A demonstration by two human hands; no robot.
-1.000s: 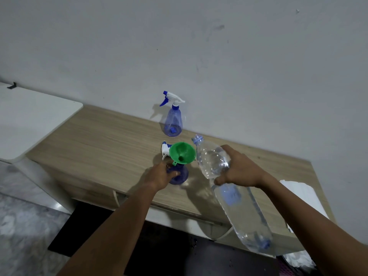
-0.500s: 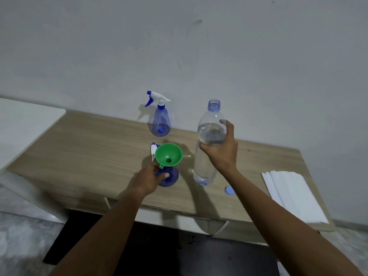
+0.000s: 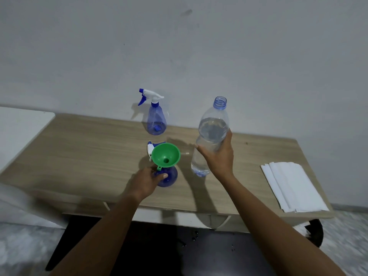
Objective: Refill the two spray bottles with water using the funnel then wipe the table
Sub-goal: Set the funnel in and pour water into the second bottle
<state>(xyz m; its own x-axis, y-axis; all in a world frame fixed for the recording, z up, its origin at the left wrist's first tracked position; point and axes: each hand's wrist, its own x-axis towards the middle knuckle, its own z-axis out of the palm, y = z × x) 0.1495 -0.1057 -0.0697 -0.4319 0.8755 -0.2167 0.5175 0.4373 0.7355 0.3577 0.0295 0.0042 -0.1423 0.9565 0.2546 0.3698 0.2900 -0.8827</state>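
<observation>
A green funnel (image 3: 166,154) sits in the neck of a blue spray bottle (image 3: 168,177) near the table's front. My left hand (image 3: 146,181) grips that bottle's body. Its white and blue spray head (image 3: 151,146) lies on the table just behind the funnel. My right hand (image 3: 220,156) holds a clear, uncapped water bottle (image 3: 213,130) upright, its base on the table to the right of the funnel. A second blue spray bottle (image 3: 156,120) with its trigger head on stands by the wall.
A stack of white paper towels (image 3: 292,188) lies at the right end of the wooden table (image 3: 79,156). A white surface (image 3: 18,126) adjoins the table on the left. The wall is close behind.
The water bottle went from tilted low at the table's front edge to upright on the table beside the funnel. My left hand stayed on the spray bottle.
</observation>
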